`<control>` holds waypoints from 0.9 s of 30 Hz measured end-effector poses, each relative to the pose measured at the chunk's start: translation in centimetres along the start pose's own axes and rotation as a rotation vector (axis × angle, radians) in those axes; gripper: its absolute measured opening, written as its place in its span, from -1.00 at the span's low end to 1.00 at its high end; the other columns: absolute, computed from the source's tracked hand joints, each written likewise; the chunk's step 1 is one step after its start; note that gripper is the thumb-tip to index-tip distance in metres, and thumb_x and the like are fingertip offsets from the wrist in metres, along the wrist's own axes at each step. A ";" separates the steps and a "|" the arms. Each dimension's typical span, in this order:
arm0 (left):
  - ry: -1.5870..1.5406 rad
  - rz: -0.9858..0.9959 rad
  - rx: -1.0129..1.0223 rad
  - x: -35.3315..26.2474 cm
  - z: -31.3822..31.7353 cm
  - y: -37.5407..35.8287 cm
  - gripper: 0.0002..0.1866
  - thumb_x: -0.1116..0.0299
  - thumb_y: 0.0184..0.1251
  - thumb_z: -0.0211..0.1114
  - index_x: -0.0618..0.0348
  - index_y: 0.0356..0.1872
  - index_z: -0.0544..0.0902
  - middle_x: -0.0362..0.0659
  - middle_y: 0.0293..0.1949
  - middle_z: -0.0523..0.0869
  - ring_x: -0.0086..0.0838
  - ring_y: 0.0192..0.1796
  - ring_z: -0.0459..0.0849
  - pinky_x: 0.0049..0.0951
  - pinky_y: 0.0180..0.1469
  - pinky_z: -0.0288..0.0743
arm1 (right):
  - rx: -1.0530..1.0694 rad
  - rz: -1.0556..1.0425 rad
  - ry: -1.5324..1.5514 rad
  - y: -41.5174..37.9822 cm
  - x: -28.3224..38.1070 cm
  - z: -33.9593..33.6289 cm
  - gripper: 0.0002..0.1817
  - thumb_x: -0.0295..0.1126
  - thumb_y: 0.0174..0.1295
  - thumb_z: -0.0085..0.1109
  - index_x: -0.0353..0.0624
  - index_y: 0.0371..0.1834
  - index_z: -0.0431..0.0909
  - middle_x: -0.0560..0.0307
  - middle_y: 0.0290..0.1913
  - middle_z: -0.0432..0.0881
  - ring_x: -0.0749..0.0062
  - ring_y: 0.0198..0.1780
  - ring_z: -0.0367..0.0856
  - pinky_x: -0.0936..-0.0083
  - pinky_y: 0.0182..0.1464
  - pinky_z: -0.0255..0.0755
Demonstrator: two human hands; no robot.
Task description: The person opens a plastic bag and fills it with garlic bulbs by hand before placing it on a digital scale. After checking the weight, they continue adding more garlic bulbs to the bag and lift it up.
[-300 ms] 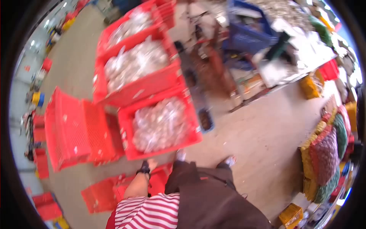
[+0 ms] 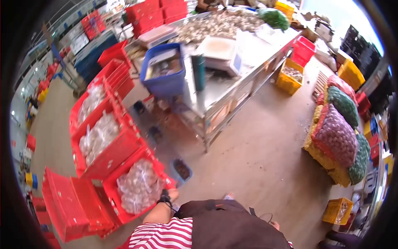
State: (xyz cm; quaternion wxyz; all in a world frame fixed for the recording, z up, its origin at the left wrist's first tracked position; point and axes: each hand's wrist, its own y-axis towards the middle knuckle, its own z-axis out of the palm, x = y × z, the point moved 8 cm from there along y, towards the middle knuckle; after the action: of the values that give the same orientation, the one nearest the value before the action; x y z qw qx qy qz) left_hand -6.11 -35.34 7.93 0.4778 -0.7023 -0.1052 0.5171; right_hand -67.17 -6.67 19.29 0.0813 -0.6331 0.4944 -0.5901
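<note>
My left hand (image 2: 173, 194), with a black band (image 2: 165, 198) at the wrist, is right by the near corner of a red plastic crate (image 2: 166, 179). Its fingers are small and blurred, so I cannot tell whether they grip the rim. Inside that crate lies a clear plastic bag (image 2: 139, 186) packed with pale, roundish goods. Only a small patch of my right hand (image 2: 275, 225) shows past the dark apron (image 2: 232, 226); its fingers are hidden. Further along the row, more red crates (image 2: 110, 151) hold similar clear bags (image 2: 99, 137).
Stacked red crates (image 2: 68, 203) stand at the left. Ahead is a metal table (image 2: 224, 99) with a blue basket (image 2: 161, 81), a scale (image 2: 217, 52) and a heap of pale produce (image 2: 219, 25). Filled net sacks (image 2: 336, 133) lie at right, near yellow crates (image 2: 290, 79). A small blue tray (image 2: 182, 169) sits on the floor.
The view has swung right and up, so the crates appear further left and more of the table shows. My left hand now appears beside the filled crate's near corner.
</note>
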 end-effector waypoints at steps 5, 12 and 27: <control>0.633 0.551 -0.201 -35.2 13.8 -1.5 -0.65 0.19 0.25 0.15 0.23 -0.08 0.60 0.04 -0.13 0.68 -0.18 -0.02 0.64 -0.28 0.06 0.47 | -0.168 -0.324 0.244 6.4 21.6 -2.7 -0.87 -0.49 0.21 0.09 -0.16 -0.18 0.48 0.24 -0.51 0.47 0.58 -0.58 0.44 0.65 -0.60 0.34; 0.717 0.879 0.045 -58.0 21.2 -2.5 -0.75 0.32 0.28 0.18 0.24 -0.11 0.61 0.02 -0.17 0.67 -0.14 -0.06 0.62 -0.30 0.06 0.46 | -0.107 -1.056 0.718 3.8 56.4 -10.5 -0.74 -0.28 0.36 0.09 -0.13 0.03 0.47 0.28 -0.24 0.55 0.63 -0.31 0.48 0.69 -0.27 0.37; 0.520 1.186 -0.101 -94.0 20.7 14.7 -0.82 0.44 0.22 0.29 0.29 -0.19 0.62 0.00 -0.26 0.68 -0.24 -0.21 0.68 -0.41 -0.13 0.55 | -0.709 -1.541 0.182 9.5 84.7 -19.1 -0.79 -0.40 0.37 -0.06 -0.33 -0.12 0.50 0.23 -0.41 0.40 0.54 -0.44 0.32 0.60 -0.28 0.32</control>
State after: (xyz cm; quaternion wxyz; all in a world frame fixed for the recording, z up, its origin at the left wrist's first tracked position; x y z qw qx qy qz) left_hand -69.92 -91.73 55.09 0.0873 -0.7652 0.3954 0.5005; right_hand -103.71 -63.30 74.79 -0.5860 -0.7307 0.0858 -0.3395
